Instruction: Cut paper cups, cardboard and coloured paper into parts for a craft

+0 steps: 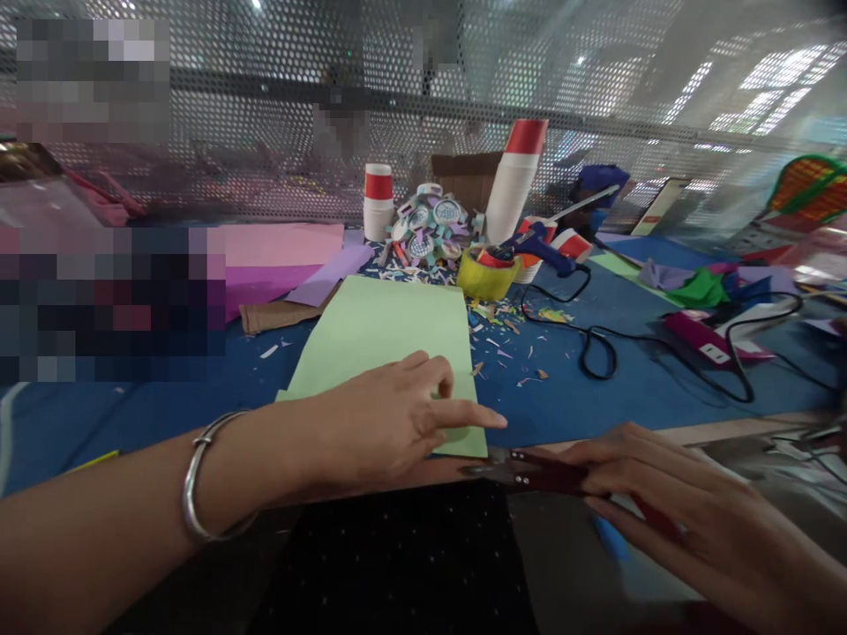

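A light green sheet of paper (390, 326) lies on the blue table, its near edge by the table's front edge. My left hand (390, 423) rests over the near part of this sheet, palm down. One finger stretches out to the right past the paper's edge, and another is bent; the thumb is hidden. My right hand (681, 494) is wrapped round the dark red handles of a pair of scissors (543, 472). Their metal blades point left at the near right corner of the green sheet, just below my outstretched finger. Whether the blades touch the paper, I cannot tell.
Paper scraps (503, 331) litter the blue table (556, 397). Behind the sheet stand stacked paper cups (513, 190), cut pieces, a yellow tape roll (486, 273) and a blue glue gun (546, 247). A black cord (599, 353) loops across the right; pink and purple sheets lie left.
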